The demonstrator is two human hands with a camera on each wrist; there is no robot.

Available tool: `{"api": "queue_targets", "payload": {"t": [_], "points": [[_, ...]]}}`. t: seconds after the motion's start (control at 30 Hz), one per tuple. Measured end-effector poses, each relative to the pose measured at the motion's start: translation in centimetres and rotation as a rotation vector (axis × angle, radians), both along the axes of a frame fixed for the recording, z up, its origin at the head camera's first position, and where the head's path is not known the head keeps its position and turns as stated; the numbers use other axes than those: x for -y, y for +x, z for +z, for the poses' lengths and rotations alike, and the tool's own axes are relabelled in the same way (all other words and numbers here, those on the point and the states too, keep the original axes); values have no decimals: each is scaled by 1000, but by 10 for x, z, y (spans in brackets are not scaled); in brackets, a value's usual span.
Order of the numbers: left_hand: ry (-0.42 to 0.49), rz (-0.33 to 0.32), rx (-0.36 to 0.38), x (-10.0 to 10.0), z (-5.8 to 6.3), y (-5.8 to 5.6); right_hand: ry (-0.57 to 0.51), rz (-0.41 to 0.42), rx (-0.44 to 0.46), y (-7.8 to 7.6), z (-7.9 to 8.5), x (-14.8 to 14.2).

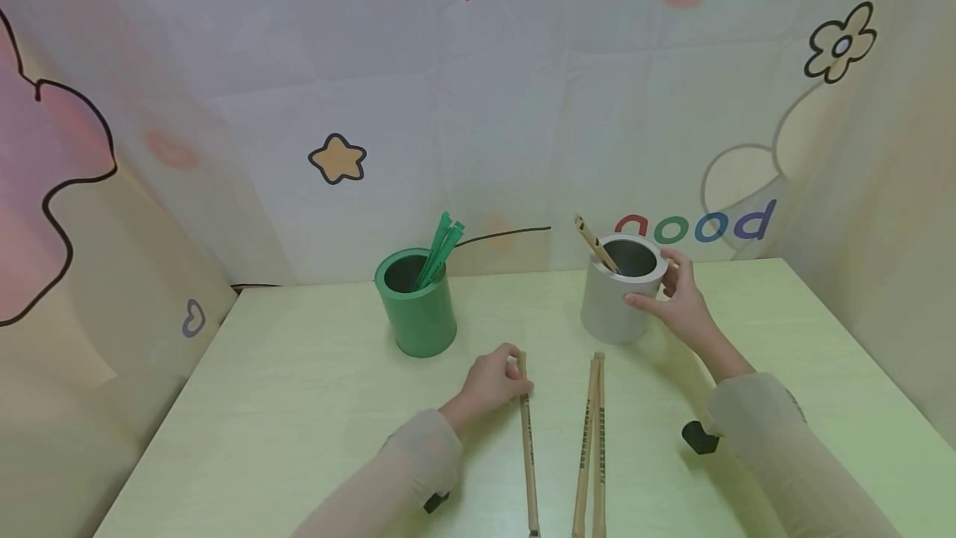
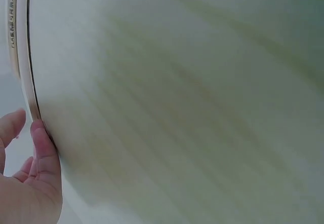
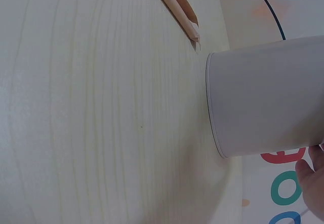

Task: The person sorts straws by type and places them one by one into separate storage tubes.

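In the head view my left hand point(image 1: 489, 380) is at the far end of a brown paper-wrapped straw point(image 1: 529, 455) lying on the table. Its index fingertip touches the straw in the left wrist view, while the thumb point(image 2: 15, 122) stands apart from it. My right hand point(image 1: 683, 301) holds a light grey cup point(image 1: 616, 314) from its right side, thumb against the wall and fingers at the rim. One or more brown wrapped straws point(image 1: 590, 239) lean inside that cup. Two more wrapped straws point(image 1: 600, 438) lie side by side in front of it.
A green cup point(image 1: 421, 322) holding several green wrapped straws point(image 1: 442, 251) stands left of the grey one. Behind the pale wooden table point(image 1: 299, 372) hangs a printed cloth point(image 1: 508, 106). A black object point(image 1: 699, 437) shows by the right sleeve.
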State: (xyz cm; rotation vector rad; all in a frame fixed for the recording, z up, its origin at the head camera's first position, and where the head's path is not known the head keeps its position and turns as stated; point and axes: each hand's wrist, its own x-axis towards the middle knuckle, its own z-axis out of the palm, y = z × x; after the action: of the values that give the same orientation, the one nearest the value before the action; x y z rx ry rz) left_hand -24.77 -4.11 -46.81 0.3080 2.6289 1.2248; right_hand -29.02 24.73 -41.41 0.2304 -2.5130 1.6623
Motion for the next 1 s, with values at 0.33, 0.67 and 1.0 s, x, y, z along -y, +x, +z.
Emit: {"api": "queue_targets", "payload": {"t": [0.33, 0.67, 1.0], "points": [[-83, -20, -101, -5, -3, 4, -6, 5, 10, 1, 1, 0], [-170, 25, -132, -9, 3, 7, -7, 8, 5, 1, 2, 1], [-199, 64, -104, -13, 2, 8, -12, 9, 4, 1, 2, 1]]}}
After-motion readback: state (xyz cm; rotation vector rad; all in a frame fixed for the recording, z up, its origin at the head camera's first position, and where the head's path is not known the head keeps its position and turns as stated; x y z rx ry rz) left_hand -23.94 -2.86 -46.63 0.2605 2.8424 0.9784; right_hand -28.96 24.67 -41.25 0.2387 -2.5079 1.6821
